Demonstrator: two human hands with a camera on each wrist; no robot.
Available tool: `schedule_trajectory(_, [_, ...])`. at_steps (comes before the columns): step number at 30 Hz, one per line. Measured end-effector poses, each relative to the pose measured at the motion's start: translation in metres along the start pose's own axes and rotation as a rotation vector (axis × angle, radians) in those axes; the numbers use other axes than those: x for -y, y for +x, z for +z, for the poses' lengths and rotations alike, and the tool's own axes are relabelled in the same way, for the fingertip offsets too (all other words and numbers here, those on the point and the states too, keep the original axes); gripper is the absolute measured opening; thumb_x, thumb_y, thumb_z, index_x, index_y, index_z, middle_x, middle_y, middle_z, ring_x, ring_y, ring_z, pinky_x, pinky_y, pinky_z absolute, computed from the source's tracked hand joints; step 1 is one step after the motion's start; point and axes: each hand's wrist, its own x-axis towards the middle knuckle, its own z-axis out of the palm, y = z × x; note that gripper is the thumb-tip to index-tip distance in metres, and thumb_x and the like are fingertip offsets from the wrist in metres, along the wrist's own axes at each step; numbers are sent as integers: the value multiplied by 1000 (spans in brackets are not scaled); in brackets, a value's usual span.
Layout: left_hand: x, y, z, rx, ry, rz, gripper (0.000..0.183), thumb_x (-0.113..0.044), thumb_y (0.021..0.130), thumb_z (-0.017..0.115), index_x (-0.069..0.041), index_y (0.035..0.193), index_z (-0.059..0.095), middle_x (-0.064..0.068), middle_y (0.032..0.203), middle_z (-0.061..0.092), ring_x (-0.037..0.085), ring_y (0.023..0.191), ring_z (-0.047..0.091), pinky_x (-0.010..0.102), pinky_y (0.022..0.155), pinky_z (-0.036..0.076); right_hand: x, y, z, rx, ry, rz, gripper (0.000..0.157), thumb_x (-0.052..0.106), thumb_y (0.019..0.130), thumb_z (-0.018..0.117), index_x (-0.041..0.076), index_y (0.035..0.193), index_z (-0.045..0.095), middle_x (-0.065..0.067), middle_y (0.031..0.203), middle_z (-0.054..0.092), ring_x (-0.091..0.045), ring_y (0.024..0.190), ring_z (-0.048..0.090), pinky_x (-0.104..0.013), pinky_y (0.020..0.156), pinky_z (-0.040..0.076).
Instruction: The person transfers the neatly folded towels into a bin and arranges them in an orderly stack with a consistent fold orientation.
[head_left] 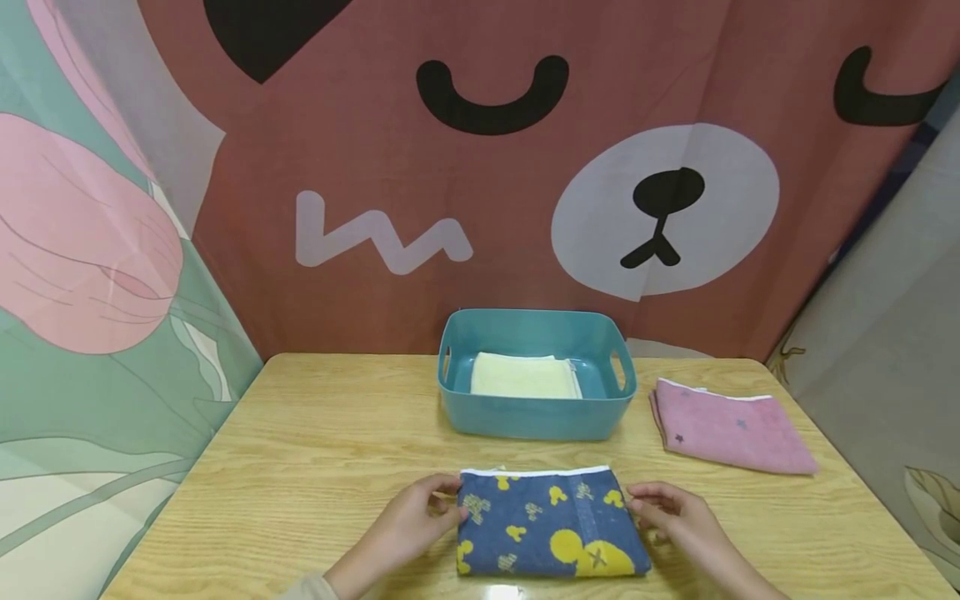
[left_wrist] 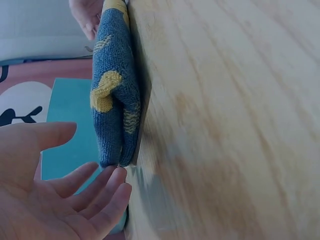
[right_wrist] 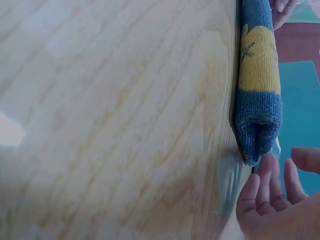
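A folded dark blue towel (head_left: 543, 525) with yellow mouse-head patterns lies flat on the table, its white hem along the far side. At its left edge is my left hand (head_left: 416, 517); in the left wrist view its fingertips (left_wrist: 117, 175) reach the folded end of the towel, with the thumb apart from the cloth. On the opposite side, my right hand (head_left: 678, 521) has its fingertips (right_wrist: 267, 162) right at the towel's right end, its thumb also standing off. The layered folds show at both ends in the wrist views.
Behind the blue towel stands a teal plastic basket (head_left: 525, 421) with a pale yellow folded cloth (head_left: 521, 375) inside. A pink folded towel (head_left: 731, 429) with small stars lies at the right of the wooden table (head_left: 315, 450). Printed curtains hang behind and beside it.
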Motion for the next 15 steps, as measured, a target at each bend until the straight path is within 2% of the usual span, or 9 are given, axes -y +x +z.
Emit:
schedule_trajectory(9, [8, 0, 6, 1, -11, -31, 50, -31, 82, 70, -1, 120, 56, 7, 107, 62, 17, 88, 59, 26, 70, 50, -6, -4, -4, 53, -41, 15, 40, 17, 88, 63, -10, 116, 56, -10, 95, 66, -17, 75, 61, -29, 56, 49])
schedule_trajectory(15, [10, 0, 9, 10, -23, -40, 53, -30, 82, 70, 1, 122, 54, 7, 106, 62, 16, 85, 58, 24, 65, 49, -6, -3, -3, 104, -47, 65, 50, 25, 88, 64, -10, 122, 51, -11, 99, 65, -19, 78, 61, -34, 57, 49])
